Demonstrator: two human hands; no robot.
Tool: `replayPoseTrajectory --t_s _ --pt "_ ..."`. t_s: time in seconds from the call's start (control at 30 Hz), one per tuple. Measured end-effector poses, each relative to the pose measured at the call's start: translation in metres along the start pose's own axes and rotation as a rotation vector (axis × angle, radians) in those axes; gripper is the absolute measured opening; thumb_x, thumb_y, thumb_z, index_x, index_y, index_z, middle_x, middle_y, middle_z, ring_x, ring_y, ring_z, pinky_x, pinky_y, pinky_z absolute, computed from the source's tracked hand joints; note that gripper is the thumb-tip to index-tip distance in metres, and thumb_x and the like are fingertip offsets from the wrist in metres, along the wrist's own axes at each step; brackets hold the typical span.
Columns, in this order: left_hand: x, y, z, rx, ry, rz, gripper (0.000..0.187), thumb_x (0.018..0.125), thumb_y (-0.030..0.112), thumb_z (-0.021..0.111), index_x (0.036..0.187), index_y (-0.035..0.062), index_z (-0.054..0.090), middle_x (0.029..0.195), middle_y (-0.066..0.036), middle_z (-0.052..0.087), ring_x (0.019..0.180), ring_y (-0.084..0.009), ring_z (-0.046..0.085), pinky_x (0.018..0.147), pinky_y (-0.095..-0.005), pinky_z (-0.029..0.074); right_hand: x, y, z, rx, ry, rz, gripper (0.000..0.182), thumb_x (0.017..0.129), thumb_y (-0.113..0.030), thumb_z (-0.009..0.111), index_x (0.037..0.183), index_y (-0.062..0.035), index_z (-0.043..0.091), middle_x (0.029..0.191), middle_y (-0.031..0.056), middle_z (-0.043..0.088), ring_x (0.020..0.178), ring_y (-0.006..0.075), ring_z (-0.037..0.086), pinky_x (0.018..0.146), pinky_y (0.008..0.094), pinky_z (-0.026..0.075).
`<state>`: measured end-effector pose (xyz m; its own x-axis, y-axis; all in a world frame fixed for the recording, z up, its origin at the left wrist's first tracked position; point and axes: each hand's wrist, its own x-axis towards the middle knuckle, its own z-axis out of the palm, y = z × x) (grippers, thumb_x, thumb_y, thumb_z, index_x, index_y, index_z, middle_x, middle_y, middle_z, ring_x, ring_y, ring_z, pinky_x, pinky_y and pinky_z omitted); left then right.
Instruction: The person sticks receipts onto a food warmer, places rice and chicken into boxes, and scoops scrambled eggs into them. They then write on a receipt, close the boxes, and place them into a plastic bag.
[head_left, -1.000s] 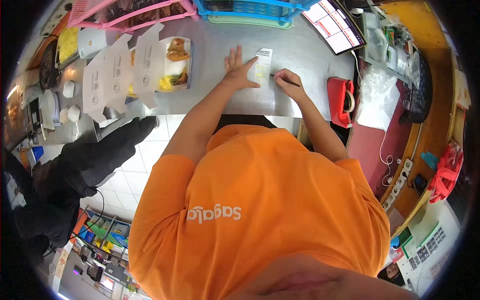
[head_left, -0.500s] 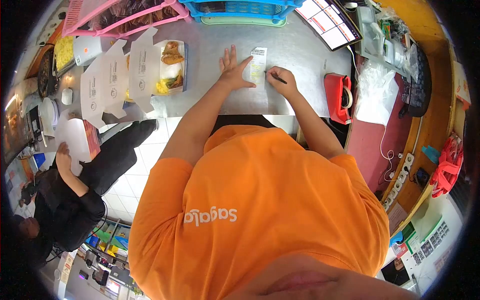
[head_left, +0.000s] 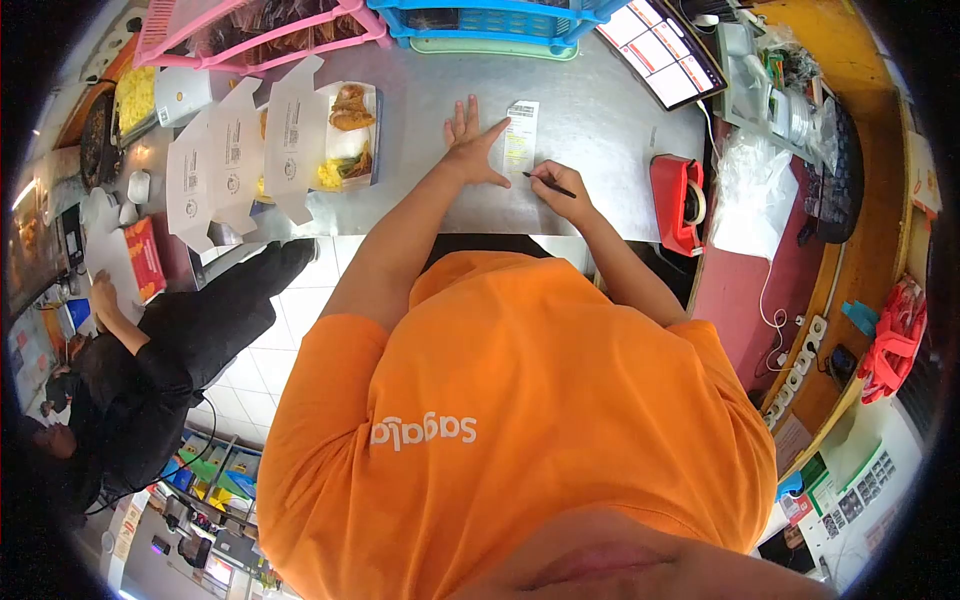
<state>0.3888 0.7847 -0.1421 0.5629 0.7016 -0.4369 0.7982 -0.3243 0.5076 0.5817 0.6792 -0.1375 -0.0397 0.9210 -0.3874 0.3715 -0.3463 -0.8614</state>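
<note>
A narrow paper receipt [head_left: 521, 140] with yellow-marked lines lies on the metal counter [head_left: 420, 75]. My left hand [head_left: 474, 150] is spread flat, its thumb and index finger at the receipt's left edge. Pinched in my right hand [head_left: 562, 188] is a black pen [head_left: 550, 184], its tip at the lower part of the receipt. To the left of my hands stand open white food boxes [head_left: 352, 135] holding fried chicken, rice and yellow food.
A red tape dispenser [head_left: 677, 205] sits at the counter's right end, below a tablet [head_left: 665, 50]. Pink [head_left: 260, 35] and blue [head_left: 490, 20] baskets line the back. At left, a co-worker's hand [head_left: 103, 298] holds a red-and-white box [head_left: 143, 258].
My right hand has shifted slightly down, taking the pen tip lower on the receipt. My left hand stays spread in place. The co-worker's box has moved left and turned.
</note>
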Motion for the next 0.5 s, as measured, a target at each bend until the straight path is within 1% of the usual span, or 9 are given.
replayPoseTrajectory --t_s 0.1,0.2,0.27,0.4,0.47,0.5 --pt "0.0 0.0 0.0 -0.003 0.009 -0.008 0.113 0.043 0.047 0.085 0.14 0.0325 0.029 0.146 -0.024 -0.018 0.134 -0.0424 -0.019 0.107 -0.0551 0.0 0.01 -0.001 0.002 0.005 0.002 0.009 0.013 0.08 -0.013 0.062 0.087 -0.0012 0.061 0.076 0.0062 0.064 0.069 0.0109 0.058 0.065 0.025 0.046" --pt "0.001 0.0 0.001 -0.004 0.009 -0.01 0.112 0.043 0.047 0.085 0.14 0.0321 0.03 0.146 -0.025 -0.018 0.134 -0.0425 -0.019 0.107 -0.0553 0.0 0.018 -0.006 0.002 0.008 0.006 -0.017 0.014 0.08 -0.014 0.062 0.087 -0.0015 0.061 0.077 0.0076 0.065 0.069 0.0126 0.059 0.065 0.0254 0.046" --pt "0.002 0.0 0.002 -0.001 0.011 -0.008 0.112 0.043 0.048 0.085 0.14 0.0321 0.029 0.146 -0.025 -0.017 0.134 -0.0425 -0.019 0.107 -0.0554 0.0 0.022 -0.01 0.001 -0.086 0.011 -0.026 0.014 0.08 -0.014 0.062 0.087 -0.0019 0.062 0.077 0.0095 0.066 0.069 0.0144 0.061 0.066 0.0258 0.047" --pt "0.002 -0.001 0.002 0.004 0.011 -0.004 0.113 0.044 0.048 0.085 0.14 0.032 0.028 0.145 -0.025 -0.017 0.134 -0.0427 -0.018 0.107 -0.0559 0.0 0.027 -0.01 0.005 -0.048 0.047 -0.032 0.014 0.08 -0.014 0.062 0.087 -0.002 0.062 0.078 0.0104 0.066 0.069 0.0159 0.062 0.066 0.0261 0.047" --pt "0.001 0.0 0.001 0.004 0.006 -0.006 0.113 0.044 0.048 0.085 0.14 0.0321 0.028 0.145 -0.025 -0.018 0.134 -0.0427 -0.018 0.107 -0.0559 0.0 0.027 -0.007 0.005 -0.048 0.037 -0.053 0.015 0.083 -0.014 0.061 0.09 -0.0004 0.062 0.077 0.0021 0.063 0.068 0.0064 0.054 0.062 0.0215 0.044" --pt "0.001 0.001 0.001 0.003 0.001 -0.008 0.113 0.044 0.048 0.085 0.14 0.0321 0.028 0.145 -0.025 -0.018 0.134 -0.0428 -0.018 0.107 -0.0559 0.0 0.027 -0.006 0.005 -0.048 0.037 -0.053 0.015 0.083 -0.014 0.061 0.09 -0.0004 0.062 0.077 0.0021 0.063 0.068 0.0064 0.054 0.062 0.0215 0.044"
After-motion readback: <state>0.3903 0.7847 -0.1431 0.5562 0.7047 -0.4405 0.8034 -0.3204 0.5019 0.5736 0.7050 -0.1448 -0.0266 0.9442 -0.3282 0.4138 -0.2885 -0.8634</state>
